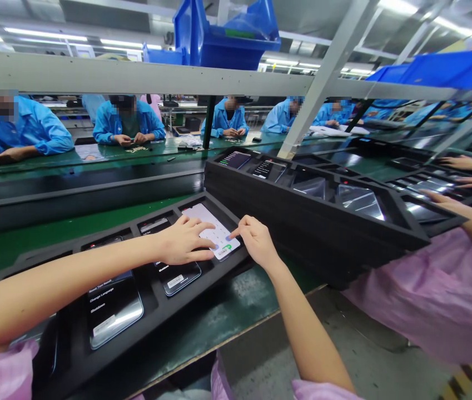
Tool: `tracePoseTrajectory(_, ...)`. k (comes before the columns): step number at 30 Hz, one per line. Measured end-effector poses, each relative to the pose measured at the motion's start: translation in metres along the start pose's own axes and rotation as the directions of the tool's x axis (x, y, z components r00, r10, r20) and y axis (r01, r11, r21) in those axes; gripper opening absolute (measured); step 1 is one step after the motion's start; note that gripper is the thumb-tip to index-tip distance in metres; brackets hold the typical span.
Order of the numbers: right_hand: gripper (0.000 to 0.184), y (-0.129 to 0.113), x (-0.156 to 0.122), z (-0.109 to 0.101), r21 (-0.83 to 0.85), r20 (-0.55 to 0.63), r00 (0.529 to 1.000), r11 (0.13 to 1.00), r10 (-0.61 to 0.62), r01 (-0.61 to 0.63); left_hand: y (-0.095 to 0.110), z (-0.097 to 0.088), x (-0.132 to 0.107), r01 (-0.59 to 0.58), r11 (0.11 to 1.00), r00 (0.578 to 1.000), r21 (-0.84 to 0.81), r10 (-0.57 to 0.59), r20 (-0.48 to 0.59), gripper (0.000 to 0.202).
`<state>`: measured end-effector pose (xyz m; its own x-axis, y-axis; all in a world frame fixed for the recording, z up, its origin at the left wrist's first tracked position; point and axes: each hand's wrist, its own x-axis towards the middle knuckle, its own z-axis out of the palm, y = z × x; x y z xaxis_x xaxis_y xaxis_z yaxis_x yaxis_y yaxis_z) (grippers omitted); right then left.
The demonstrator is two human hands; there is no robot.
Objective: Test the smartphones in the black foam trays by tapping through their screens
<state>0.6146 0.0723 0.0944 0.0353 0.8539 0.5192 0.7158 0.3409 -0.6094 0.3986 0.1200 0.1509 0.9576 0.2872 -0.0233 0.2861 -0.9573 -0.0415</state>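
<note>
A black foam tray lies on the green bench in front of me with several phones set in its slots. The rightmost phone shows a lit white dial pad. My left hand rests on that screen with its fingers stretched flat over the keys. My right hand is at the phone's lower right corner, fingers curled and the index fingertip touching near the green call button. Two phones to the left, one and another, show dark menu screens.
A tall stack of black foam trays with more phones stands right of my hands. A co-worker in a pink sleeve reaches over trays at the right. Across the conveyor sit people in blue coats. Blue bins rest on the overhead shelf.
</note>
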Motion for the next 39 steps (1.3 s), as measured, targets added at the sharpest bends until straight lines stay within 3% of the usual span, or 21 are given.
tracePoseTrajectory(13, 0.040, -0.010, 0.000, 0.001, -0.095, 0.171, 0.984, 0.993, -0.047, 0.065, -0.009, 0.002, -0.003, 0.055, 0.998, 0.998, -0.009, -0.055, -0.031, 0.044)
tracePoseTrajectory(24, 0.043, 0.002, -0.001, 0.004, -0.006, -0.036, 0.998, 0.999, 0.047, -0.048, -0.009, 0.002, -0.004, 0.047, 0.999, 0.999, -0.017, -0.047, -0.018, 0.042)
tracePoseTrajectory(39, 0.041, 0.001, 0.000, 0.004, 0.068, -0.090, 0.995, 0.997, 0.037, -0.031, 0.002, 0.002, 0.001, 0.017, 1.000, 1.000, 0.016, -0.017, -0.004, 0.044)
